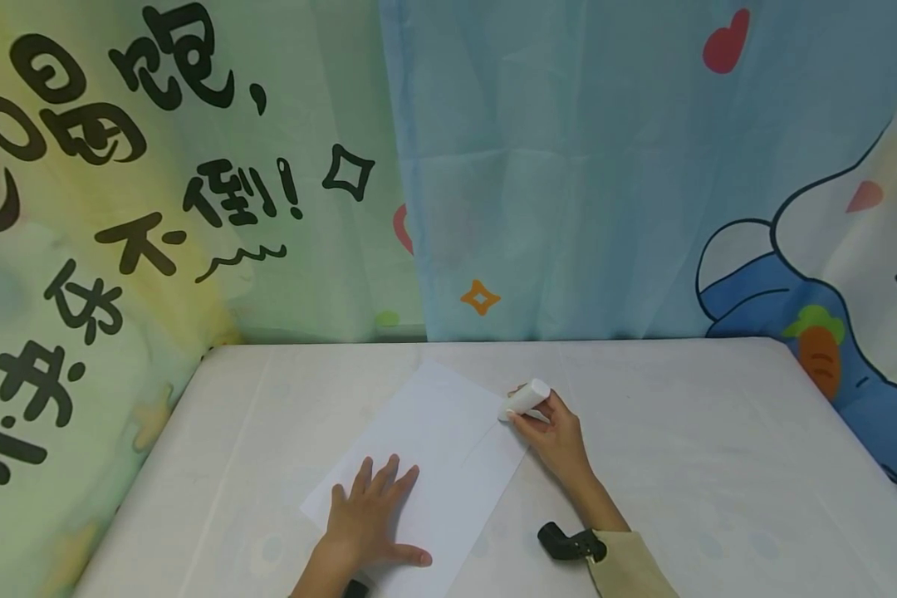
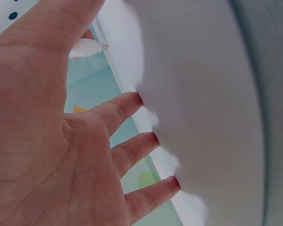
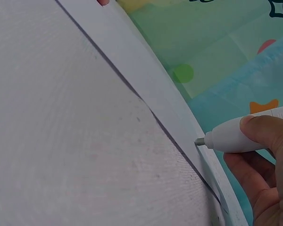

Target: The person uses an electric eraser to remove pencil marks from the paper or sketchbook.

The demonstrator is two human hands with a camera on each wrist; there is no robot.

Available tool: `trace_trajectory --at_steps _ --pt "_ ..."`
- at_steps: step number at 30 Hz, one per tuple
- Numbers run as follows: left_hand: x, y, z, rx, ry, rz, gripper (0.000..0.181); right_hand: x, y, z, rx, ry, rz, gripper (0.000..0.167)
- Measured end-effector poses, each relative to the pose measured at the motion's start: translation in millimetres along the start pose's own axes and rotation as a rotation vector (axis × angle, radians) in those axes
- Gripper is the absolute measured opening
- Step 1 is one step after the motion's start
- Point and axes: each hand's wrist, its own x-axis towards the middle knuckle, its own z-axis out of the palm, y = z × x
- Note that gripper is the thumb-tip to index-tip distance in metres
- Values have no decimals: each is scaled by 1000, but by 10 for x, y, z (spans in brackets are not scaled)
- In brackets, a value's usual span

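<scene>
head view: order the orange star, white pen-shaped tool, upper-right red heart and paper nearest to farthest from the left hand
1. Paper: partly under the left hand.
2. White pen-shaped tool: to its right, held by the right hand.
3. Orange star: on the curtain, beyond the table.
4. Red heart: higher and farther right.

We look over a white table (image 1: 718, 465) to hanging cloth: green (image 1: 306, 100) with black lettering (image 1: 140, 232) beyond the table's left side, and blue (image 1: 568, 183) behind the table, printed with a heart (image 1: 725, 46), a star (image 1: 469, 297) and, toward the table's right, a cartoon animal (image 1: 867, 270) with a carrot (image 1: 820, 364).
</scene>
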Motion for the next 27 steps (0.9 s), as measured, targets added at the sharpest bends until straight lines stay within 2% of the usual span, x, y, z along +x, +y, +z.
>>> trace_trajectory --at_steps 6,16,27 --pt "4 -1 2 -25 -6 -4 106 -3 -32 11 -7 20 5 39" --pt "6 -13 34 -20 3 6 105 13 -317 0 -28 40 0 39" --pt "5 -6 25 -3 16 5 106 14 -320 12 -15 29 20 39"
